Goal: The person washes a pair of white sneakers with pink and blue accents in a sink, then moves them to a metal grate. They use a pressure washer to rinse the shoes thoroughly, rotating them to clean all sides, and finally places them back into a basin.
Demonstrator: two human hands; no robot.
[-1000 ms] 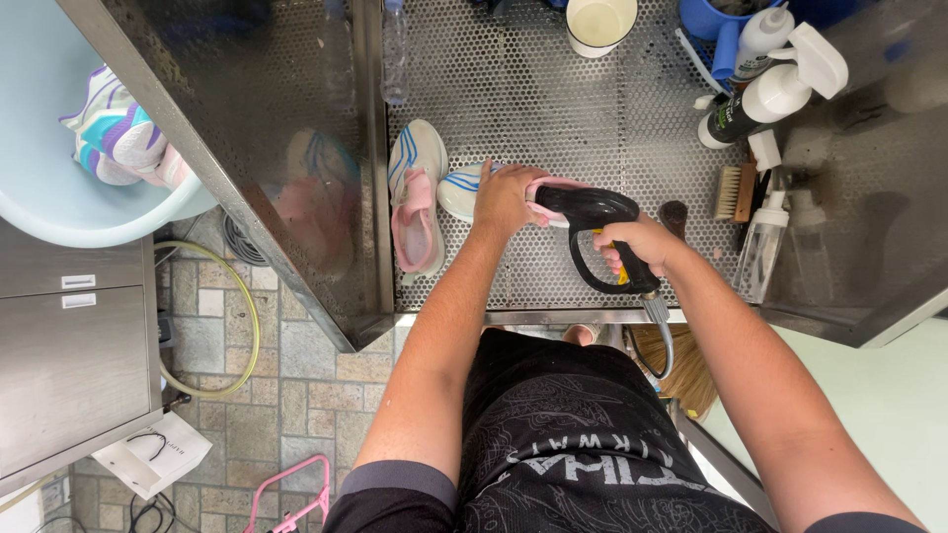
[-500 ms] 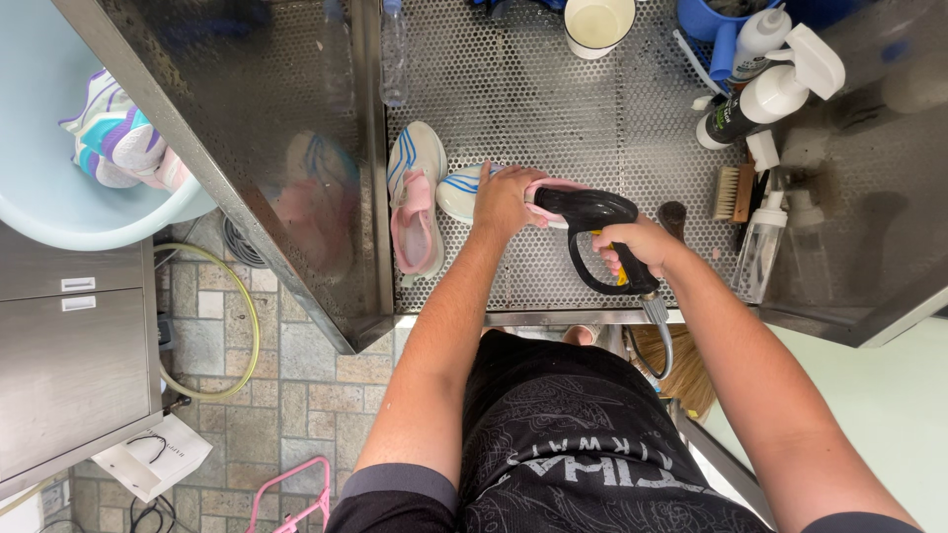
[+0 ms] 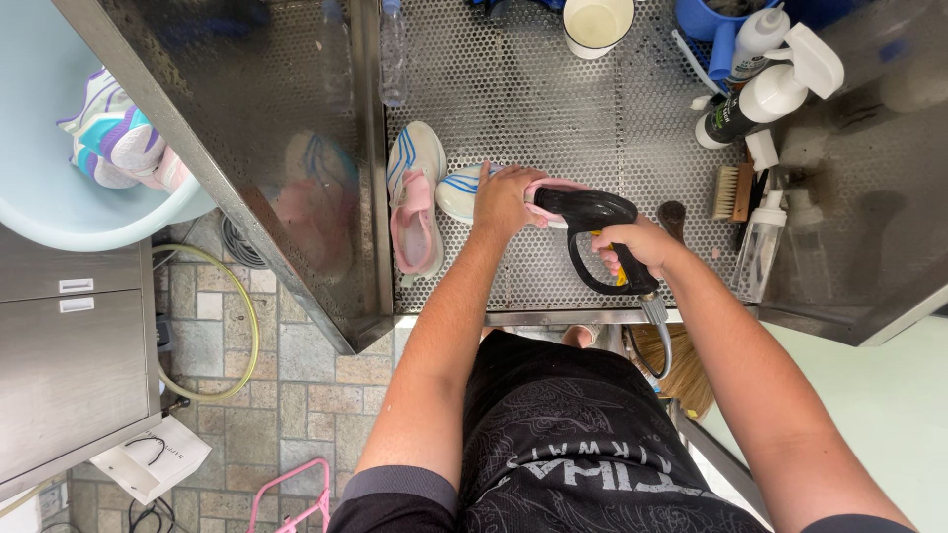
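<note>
My left hand grips a white and pink sneaker lying on the perforated metal wash tray. My right hand is closed around the handle of a black spray gun, whose nozzle points into the pink opening of that shoe. A hose hangs from the gun's base. The matching sneaker, white with blue stripes and a pink lining, lies just left of the held one.
Spray bottles, a wooden brush, a clear bottle and a white cup stand along the tray's right and back. A pale blue basin at left holds more sneakers. A steel side panel borders the tray.
</note>
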